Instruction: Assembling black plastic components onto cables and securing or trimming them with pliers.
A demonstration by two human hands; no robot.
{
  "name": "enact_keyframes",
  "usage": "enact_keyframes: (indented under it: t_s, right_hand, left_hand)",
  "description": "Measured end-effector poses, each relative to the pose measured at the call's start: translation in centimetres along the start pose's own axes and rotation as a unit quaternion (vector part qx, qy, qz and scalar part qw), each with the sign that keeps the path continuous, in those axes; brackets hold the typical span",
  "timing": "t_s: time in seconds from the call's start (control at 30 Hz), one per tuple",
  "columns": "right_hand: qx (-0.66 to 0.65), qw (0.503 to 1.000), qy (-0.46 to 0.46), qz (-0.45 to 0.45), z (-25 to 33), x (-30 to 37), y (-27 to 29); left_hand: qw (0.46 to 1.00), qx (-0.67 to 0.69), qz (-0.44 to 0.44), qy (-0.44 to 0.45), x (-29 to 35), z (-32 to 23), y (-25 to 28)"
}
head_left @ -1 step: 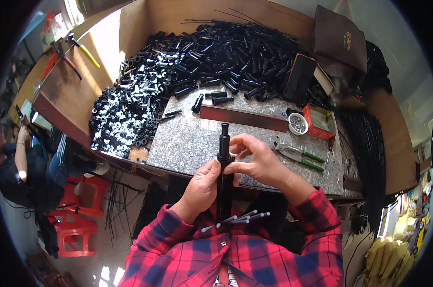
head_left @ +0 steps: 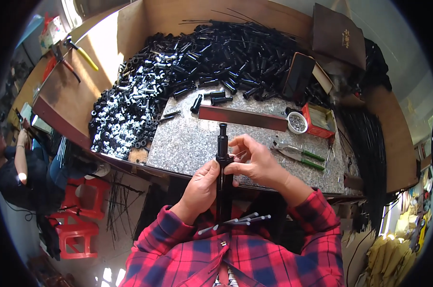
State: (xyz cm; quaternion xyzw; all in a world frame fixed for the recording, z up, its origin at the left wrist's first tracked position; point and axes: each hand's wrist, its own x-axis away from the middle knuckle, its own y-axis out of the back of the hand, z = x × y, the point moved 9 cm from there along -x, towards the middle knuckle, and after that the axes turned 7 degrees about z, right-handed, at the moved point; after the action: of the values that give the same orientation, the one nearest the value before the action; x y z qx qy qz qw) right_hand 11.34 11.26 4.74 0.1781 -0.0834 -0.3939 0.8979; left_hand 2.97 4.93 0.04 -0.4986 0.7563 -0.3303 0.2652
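A black stepped tube [head_left: 222, 143], slim at its far end and wider below a collar, stands in front of my chest at the table's near edge. My left hand [head_left: 202, 186] is closed round its wider part, thumb along the side. At the collar, my right hand [head_left: 260, 165] has its thumb pressed to the tube and its other fingers curled; whether a small part sits between them cannot be made out. Several thin rods with pale ends [head_left: 240, 221] stick out by the lower end of the tube, against my shirt.
A pile of black tubes and fittings [head_left: 226, 52] covers the table's back and left. Right of my hands lie green-handled pliers [head_left: 300, 155], a white cup of small metal bits [head_left: 297, 123] and a red box [head_left: 320, 122]. A flat bar [head_left: 249, 118] crosses the speckled tabletop [head_left: 178, 143].
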Motion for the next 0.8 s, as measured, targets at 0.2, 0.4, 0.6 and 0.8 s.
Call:
enact_keyframes:
  t_s: [0.2, 0.4, 0.6, 0.8]
  right_hand:
    - [-0.256, 0.961, -0.085, -0.057, -4.9, 2.5, -2.7]
    - [-0.331, 0.942, -0.057, -0.024, -3.2, 3.4, -4.8]
    - [-0.288, 0.957, -0.024, -0.032, -2.2, 3.6, -4.8]
    - [-0.297, 0.954, -0.012, -0.026, -1.9, 3.6, -4.7]
  left_hand:
    - [0.997, -0.063, 0.007, -0.054, -0.2, -0.9, -0.7]
    - [0.996, -0.068, 0.025, -0.052, -0.3, -0.9, -0.6]
    - [0.998, 0.032, 0.057, -0.006, -0.4, 0.0, 0.1]
    - [0.999, 0.039, 0.038, -0.003, -0.2, 0.2, 0.2]
